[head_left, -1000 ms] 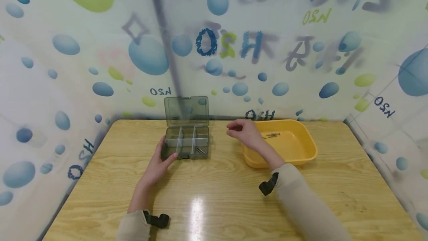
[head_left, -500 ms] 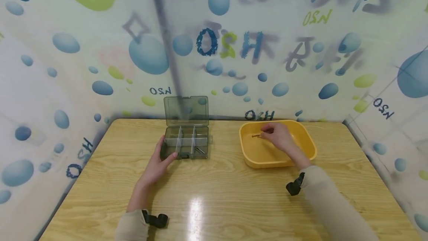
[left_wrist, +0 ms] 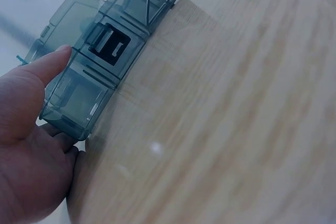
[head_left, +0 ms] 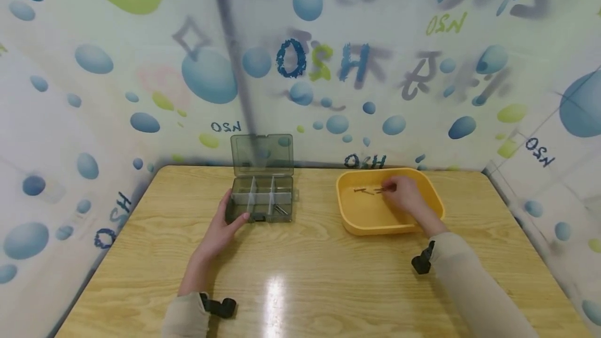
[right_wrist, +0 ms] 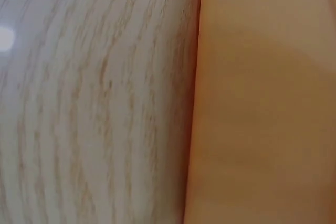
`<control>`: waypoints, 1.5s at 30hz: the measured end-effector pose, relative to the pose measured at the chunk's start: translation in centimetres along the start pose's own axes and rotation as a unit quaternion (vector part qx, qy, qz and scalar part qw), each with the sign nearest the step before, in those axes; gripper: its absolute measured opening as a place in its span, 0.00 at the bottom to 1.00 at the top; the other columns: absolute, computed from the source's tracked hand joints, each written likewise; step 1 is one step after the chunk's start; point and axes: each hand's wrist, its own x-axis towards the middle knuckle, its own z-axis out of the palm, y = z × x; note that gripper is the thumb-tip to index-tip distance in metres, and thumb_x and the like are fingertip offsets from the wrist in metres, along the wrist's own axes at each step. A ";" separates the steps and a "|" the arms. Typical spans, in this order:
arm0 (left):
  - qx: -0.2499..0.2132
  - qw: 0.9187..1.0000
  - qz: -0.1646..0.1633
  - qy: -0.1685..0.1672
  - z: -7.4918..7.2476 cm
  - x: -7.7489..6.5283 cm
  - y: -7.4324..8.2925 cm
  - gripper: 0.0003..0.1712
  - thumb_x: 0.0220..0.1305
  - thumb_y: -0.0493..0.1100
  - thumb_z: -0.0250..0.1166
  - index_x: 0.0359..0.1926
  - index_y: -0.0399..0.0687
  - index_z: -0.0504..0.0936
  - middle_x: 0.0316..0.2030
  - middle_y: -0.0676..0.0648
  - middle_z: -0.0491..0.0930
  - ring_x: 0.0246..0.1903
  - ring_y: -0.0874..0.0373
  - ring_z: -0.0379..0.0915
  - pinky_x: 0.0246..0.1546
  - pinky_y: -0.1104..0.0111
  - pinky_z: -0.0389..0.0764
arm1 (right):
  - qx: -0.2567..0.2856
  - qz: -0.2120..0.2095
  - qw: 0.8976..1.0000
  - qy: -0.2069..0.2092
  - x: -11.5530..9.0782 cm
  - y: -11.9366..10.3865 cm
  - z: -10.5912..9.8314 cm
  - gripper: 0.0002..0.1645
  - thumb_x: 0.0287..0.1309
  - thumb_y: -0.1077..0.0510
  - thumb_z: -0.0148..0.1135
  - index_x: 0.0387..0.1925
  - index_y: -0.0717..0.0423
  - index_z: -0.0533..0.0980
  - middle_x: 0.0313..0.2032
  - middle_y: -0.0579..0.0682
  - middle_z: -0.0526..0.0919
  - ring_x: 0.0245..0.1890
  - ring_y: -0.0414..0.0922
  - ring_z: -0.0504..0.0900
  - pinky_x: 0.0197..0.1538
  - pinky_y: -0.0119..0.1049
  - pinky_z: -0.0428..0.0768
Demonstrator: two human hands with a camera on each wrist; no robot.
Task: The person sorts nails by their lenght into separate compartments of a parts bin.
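My left hand (head_left: 221, 231) grips the near left corner of a smoky clear compartment box (head_left: 260, 218), thumb on its front wall and fingers along its left side. In the left wrist view the thumb presses beside the black latch (left_wrist: 111, 45) of the box. The lid (head_left: 262, 155) stands raised at the back. Thin metal pieces like screws (head_left: 280, 210) lie in the front right compartment. Inside the yellow tray (head_left: 371, 230) my right hand (head_left: 405, 196) reaches down, fingertips right at several small screws (head_left: 368, 191). I cannot tell whether it holds one.
Wooden tabletop (head_left: 305, 275) lies under both containers and continues between them. A patterned wall (head_left: 328, 108) rises right behind the table's far edge, close to the raised lid. The tray's side (right_wrist: 252, 103) fills the right half of the right wrist view.
My right hand has moved from over the tray's left edge into the tray, then a little farther right among the screws. My left hand and the box have stayed put.
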 end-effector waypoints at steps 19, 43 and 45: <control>0.003 1.000 0.001 0.006 0.5 0.5 -0.2 0.51 0.76 0.51 0.62 0.83 0.50 0.37 0.80 0.34 0.38 0.78 0.36 0.33 0.74 0.40 0.42 | -0.005 -0.001 1.000 -0.013 0.4 1.2 0.2 0.08 0.55 0.70 0.66 0.39 0.68 0.84 0.39 0.62 0.86 0.38 0.55 0.81 0.45 0.49 0.81; -0.004 1.000 -0.014 0.004 0.1 -0.1 0.6 0.52 0.76 0.50 0.63 0.83 0.49 0.36 0.80 0.33 0.37 0.78 0.35 0.31 0.74 0.39 0.42 | -0.071 -0.080 0.993 -0.058 1.4 1.7 0.2 0.05 0.62 0.69 0.66 0.34 0.67 0.87 0.36 0.59 0.88 0.40 0.56 0.83 0.48 0.53 0.82; -0.002 1.000 -0.012 0.007 0.1 0.2 -0.1 0.53 0.75 0.52 0.63 0.83 0.50 0.36 0.80 0.34 0.37 0.78 0.36 0.32 0.74 0.40 0.42 | -0.069 -0.080 0.993 -0.060 1.4 1.7 0.2 0.05 0.63 0.69 0.67 0.34 0.66 0.87 0.35 0.58 0.88 0.40 0.56 0.83 0.48 0.53 0.81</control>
